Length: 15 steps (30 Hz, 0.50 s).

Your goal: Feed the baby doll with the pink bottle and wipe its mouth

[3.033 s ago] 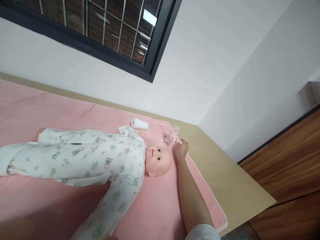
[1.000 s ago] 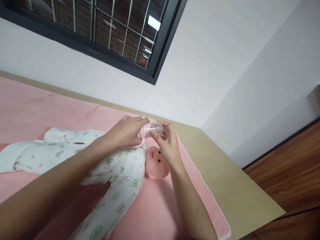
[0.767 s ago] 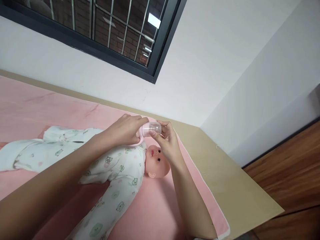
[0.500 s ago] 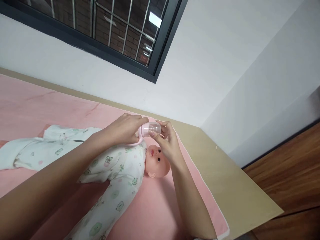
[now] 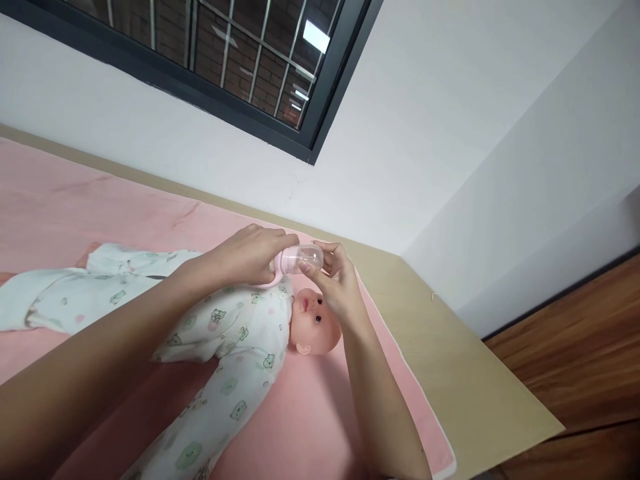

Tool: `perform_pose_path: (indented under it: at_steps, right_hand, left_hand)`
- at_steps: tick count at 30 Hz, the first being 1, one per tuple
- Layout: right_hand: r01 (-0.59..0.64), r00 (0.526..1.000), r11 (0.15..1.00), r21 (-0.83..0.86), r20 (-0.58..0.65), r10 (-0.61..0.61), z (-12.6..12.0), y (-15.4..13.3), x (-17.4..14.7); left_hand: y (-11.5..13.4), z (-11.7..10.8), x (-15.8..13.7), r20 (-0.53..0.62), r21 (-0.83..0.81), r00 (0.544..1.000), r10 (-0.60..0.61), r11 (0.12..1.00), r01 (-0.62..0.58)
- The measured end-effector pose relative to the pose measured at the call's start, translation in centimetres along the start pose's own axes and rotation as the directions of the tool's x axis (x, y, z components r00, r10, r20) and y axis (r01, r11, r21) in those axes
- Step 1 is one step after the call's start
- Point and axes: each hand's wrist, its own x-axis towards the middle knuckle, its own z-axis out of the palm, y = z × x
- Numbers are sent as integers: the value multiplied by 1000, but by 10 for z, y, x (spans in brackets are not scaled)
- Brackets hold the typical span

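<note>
Over the doll's chest, my left hand is closed around a pink baby bottle with a looped handle; most of the bottle's body is hidden behind the fingers. The bottle lies roughly sideways, its clear domed cap pointing right. My right hand pinches that cap between thumb and fingers, and the cap sits on the bottle's pink collar. Below the hands lies a baby doll on its back, dressed in a white suit with green bear prints. My left forearm crosses in front of its body.
A pink mat with a white edge covers much of the light wooden board. Behind stands a white wall with a dark-framed barred window. Brown wood panelling is at the right.
Both hands keep their hold on the bottle and cap with barely any movement. The view has shifted slightly. The doll stays in place.
</note>
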Motion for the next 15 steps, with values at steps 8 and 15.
perform_pose_path:
  at_steps: [8, 15]
  right_hand:
    - [9, 989, 998, 68, -148, 2, -17, 5, 12]
    - [-116, 898, 957, -266, -440, -14, -87, 89, 43]
  left_hand:
    - [-5, -4, 0, 8, -21, 997, -81, 996, 82]
    - [-17, -20, -1, -38, -6, 939, -343, 939, 343]
